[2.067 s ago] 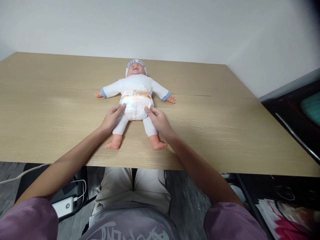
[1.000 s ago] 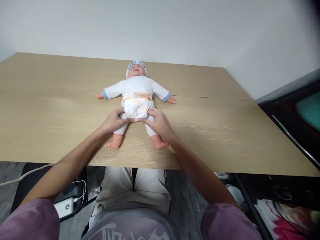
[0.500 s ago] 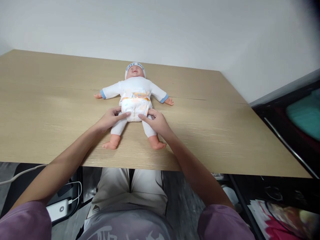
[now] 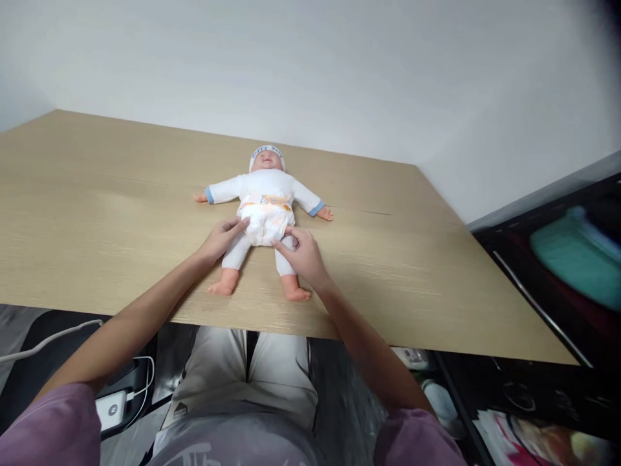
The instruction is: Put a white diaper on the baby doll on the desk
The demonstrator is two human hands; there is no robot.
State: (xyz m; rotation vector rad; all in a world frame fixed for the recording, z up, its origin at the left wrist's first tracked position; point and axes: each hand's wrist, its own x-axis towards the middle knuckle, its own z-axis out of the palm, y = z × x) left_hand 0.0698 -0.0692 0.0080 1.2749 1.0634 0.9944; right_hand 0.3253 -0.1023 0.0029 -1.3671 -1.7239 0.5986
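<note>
A baby doll (image 4: pixel 266 183) in a white suit with blue cuffs and a printed cap lies on its back, arms spread and feet toward me. Around its hips sits a white diaper (image 4: pixel 265 226) with an orange printed waistband. My left hand (image 4: pixel 224 238) pinches the diaper's edge by the leg opening on the left, thumb on top. At the opposite leg opening, my right hand (image 4: pixel 304 251) has its thumb and curled fingers closed on the diaper's edge. The fingertips under the edge are partly hidden.
The doll rests on a wooden table (image 4: pixel 145 259) whose back edge meets a pale wall (image 4: pixel 310 77). Below the front edge on the left is a white power bank (image 4: pixel 111 410) with a cable. Dark shelving with a teal item (image 4: pixel 575 259) stands on the right.
My left hand has shifted up slightly along the diaper's leg edge, its thumb now higher. The right hand stays at the other leg edge. The camera view has tilted and shifted a little.
</note>
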